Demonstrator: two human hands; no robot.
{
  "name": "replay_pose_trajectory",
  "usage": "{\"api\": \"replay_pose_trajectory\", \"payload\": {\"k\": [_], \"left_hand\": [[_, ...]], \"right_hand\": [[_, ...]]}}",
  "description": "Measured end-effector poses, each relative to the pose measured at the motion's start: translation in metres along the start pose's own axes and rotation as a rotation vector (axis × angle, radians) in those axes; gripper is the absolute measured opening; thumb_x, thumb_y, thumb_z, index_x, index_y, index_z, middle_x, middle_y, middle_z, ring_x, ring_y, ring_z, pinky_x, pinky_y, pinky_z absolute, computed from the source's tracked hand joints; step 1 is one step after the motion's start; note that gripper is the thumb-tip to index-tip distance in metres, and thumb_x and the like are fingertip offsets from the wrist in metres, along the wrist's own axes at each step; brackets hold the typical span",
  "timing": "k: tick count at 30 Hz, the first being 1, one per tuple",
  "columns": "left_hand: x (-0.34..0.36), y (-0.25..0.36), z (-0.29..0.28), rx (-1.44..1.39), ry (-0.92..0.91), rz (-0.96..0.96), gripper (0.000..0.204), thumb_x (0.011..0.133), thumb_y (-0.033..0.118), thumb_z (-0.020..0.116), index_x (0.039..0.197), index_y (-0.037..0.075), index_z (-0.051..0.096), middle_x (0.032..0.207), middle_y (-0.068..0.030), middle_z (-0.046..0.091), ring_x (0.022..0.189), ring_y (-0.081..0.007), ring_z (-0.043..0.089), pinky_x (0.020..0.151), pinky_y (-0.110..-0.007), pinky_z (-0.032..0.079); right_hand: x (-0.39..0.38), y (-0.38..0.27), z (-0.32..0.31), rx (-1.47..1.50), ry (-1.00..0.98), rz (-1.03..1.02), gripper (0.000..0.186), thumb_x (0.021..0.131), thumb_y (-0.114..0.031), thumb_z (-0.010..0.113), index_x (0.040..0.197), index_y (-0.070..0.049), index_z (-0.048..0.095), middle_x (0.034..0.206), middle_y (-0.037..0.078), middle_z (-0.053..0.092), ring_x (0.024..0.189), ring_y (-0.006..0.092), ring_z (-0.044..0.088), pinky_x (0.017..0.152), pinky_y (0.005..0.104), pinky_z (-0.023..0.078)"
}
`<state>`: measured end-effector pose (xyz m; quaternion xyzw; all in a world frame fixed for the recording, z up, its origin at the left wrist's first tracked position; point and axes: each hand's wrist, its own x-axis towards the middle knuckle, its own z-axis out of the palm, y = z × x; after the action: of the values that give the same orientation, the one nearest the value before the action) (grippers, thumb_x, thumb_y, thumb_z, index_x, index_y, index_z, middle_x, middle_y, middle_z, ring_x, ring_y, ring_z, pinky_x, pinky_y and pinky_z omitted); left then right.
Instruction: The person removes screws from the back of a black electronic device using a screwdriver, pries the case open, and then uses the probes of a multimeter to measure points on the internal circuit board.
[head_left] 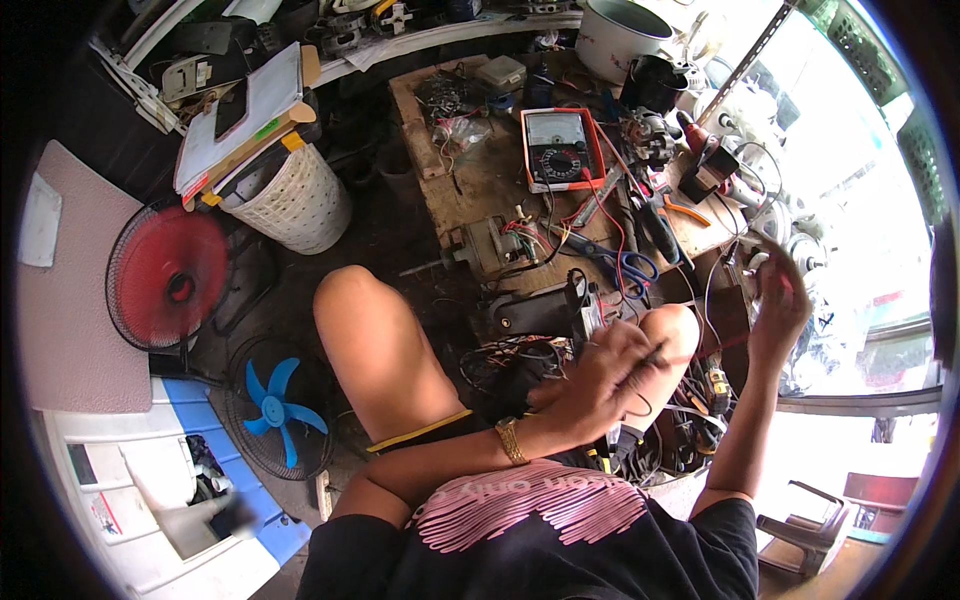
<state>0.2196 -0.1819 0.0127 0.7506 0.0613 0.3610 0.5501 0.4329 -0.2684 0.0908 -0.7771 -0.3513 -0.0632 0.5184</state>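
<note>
My left hand [600, 385], with a gold band [512, 442] at its wrist, is closed in front of my right knee. A thin dark object, partly hidden and smeared by motion, sits in its fingers; I cannot make out its kind. To the right, my right hand [780, 305] is raised beside the bench edge, its fingers blurred. Just beyond the left hand lie a black housing [532, 312] and a bundle of wires [515, 365]. On the wooden bench [440, 205] are a motor with wires [490, 245], blue-handled scissors [615, 260] and an orange-framed analog multimeter [562, 150].
Pliers with orange grips [685, 210] and a black adapter [710, 170] lie at the bench's right. A white pot [622, 40] stands at the back. Left are a white basket [300, 205], a red fan [170, 275] and a blue-bladed fan [275, 410]. Tools [715, 390] crowd the lower right.
</note>
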Motion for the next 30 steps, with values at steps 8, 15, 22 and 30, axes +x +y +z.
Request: {"api": "replay_pose_trajectory", "payload": {"k": [8,15,22,30], "left_hand": [[-0.011,-0.012,-0.024,-0.368,0.232,-0.372,0.029,0.104,0.026,0.041,0.103,0.003,0.058,0.075,0.0046,0.042,0.071,-0.0065,0.042,0.072,-0.022,0.04],[-0.015,-0.018,-0.023,-0.547,0.264,-0.417,0.035,0.104,0.035,0.036,0.096,0.005,0.053,0.067,0.0062,0.034,0.063,-0.0046,0.033,0.063,-0.022,0.036],[-0.02,-0.019,-0.027,-0.503,0.23,-0.394,0.034,0.104,0.033,0.04,0.101,0.003,0.054,0.073,0.0045,0.042,0.066,-0.0044,0.038,0.06,-0.021,0.034],[-0.022,-0.017,-0.025,-0.522,0.281,-0.397,0.03,0.104,0.031,0.04,0.101,0.004,0.055,0.075,0.0053,0.044,0.067,-0.0026,0.038,0.058,-0.02,0.032]], "right_hand": [[0.064,-0.027,-0.084,0.541,0.005,-0.407,0.084,0.075,-0.021,0.056,0.148,0.004,0.022,0.152,0.022,0.025,0.141,0.0404,0.025,0.111,0.0549,0.025],[-0.004,-0.053,0.014,0.413,-0.67,0.221,0.019,0.087,-0.005,0.051,0.105,-0.001,0.047,0.101,0.004,0.048,0.074,0.0102,0.045,0.061,0.0254,0.037],[-0.044,-0.058,0.07,0.481,-0.774,-0.043,0.042,0.094,-0.003,0.051,0.136,0.0,0.045,0.112,0.009,0.063,0.092,0.0101,0.061,0.073,0.0264,0.049],[-0.051,-0.062,0.077,0.398,-0.92,-0.039,0.03,0.094,-0.003,0.053,0.123,0.003,0.058,0.095,0.013,0.069,0.086,0.0173,0.067,0.074,0.0289,0.051]]}}
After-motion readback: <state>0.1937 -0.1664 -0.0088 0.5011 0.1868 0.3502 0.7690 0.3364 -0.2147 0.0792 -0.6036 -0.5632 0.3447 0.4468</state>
